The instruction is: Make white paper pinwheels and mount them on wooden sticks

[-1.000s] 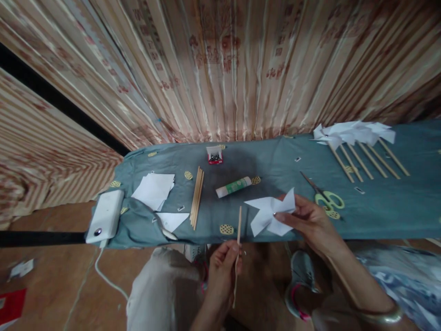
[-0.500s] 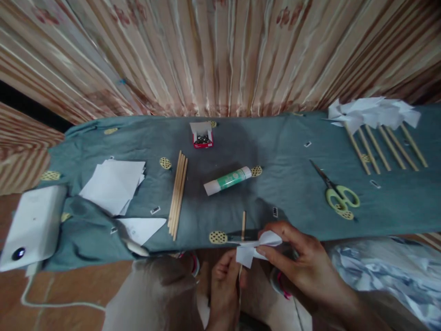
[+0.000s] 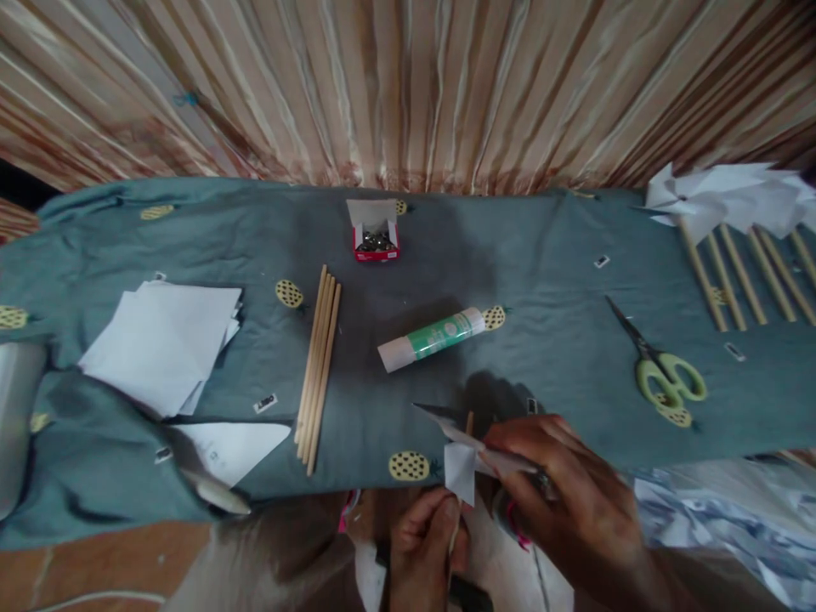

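L grip (image 3: 426, 544), R grip (image 3: 577, 510): bare hands, uncovered to wrists. Trouser leg (image 3: 268, 561) pale grey-beige, plain. Shoe (image 3: 518, 532) w/ pink trim, mostly hidden behind R grip. Glint on R finger, too blurred to ID.

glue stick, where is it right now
In the head view the glue stick lies mid-table on the teal cloth, between the bundle of wooden sticks on its left and the green scissors further right.

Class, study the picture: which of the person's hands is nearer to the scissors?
Right. The right hand, pinching the pinwheel, is below and left of the scissors. The left hand, gripping the stick, is farther left and lower.
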A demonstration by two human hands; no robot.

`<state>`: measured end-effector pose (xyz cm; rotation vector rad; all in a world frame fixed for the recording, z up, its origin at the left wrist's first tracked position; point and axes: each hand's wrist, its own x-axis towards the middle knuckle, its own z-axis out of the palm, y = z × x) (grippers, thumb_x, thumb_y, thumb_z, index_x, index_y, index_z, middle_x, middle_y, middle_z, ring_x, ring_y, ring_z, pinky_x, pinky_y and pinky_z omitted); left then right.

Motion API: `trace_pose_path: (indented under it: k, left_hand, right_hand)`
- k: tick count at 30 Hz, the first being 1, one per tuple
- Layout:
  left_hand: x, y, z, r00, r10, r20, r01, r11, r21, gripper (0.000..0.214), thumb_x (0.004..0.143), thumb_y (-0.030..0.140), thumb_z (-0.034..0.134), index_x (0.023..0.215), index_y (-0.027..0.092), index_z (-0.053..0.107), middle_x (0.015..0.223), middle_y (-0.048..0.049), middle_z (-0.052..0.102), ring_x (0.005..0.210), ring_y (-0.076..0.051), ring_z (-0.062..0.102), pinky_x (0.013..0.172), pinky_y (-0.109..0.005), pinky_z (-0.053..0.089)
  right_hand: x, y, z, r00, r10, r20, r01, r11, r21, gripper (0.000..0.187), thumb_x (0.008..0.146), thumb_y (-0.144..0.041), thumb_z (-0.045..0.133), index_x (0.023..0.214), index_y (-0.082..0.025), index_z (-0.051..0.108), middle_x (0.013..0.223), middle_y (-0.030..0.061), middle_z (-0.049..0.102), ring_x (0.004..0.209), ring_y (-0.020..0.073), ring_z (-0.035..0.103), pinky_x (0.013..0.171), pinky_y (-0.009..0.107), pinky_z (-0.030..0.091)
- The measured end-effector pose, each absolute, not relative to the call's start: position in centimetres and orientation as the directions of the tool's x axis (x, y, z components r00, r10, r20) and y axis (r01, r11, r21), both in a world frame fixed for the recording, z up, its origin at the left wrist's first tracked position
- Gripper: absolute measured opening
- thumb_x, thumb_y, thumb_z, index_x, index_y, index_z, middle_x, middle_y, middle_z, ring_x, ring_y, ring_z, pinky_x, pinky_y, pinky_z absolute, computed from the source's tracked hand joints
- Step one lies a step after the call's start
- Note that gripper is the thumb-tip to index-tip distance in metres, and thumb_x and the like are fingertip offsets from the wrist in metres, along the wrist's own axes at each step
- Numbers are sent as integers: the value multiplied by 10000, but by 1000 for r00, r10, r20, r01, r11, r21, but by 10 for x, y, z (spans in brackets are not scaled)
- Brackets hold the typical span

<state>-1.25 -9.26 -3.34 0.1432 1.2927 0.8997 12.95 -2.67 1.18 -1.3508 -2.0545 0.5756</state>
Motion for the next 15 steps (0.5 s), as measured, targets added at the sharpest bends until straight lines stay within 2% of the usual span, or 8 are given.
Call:
trace_pose_path:
  k: [4, 12, 15]
  left_hand:
    - [-13, -96, -38, 24, 649, -760, -493, 669, 556, 535, 620, 677, 722, 565, 150, 644, 367, 64, 343, 389, -39, 247, 465, -214, 190]
    - [-14, -96, -42, 41, 646, -762, -411, 707, 576, 523, 655, 693, 670, 504, 193, 632, 361, 23, 383, 375, -79, 268, 443, -255, 208]
    - [-15, -97, -42, 58, 617, -785, -408, 732, 545, 498, 639, 690, 681, 545, 201, 671, 366, 18, 382, 368, -86, 277, 436, -260, 218]
  right_hand:
    - [129, -26, 11, -409, 859, 307, 615, 508, -603, 318, 849, -28, 480, 1125, -162, 562, 915, 57, 703, 849, 164, 656, 769, 299, 499]
    - [126, -19, 14, -371, 882, 291, 659, 471, -586, 365, 806, -29, 478, 1125, -190, 554, 880, 52, 716, 812, 179, 671, 708, 306, 527]
    - [127, -16, 15, -355, 887, 296, 653, 461, -600, 390, 783, -11, 456, 1109, -194, 568, 857, 51, 720, 794, 181, 678, 683, 300, 534]
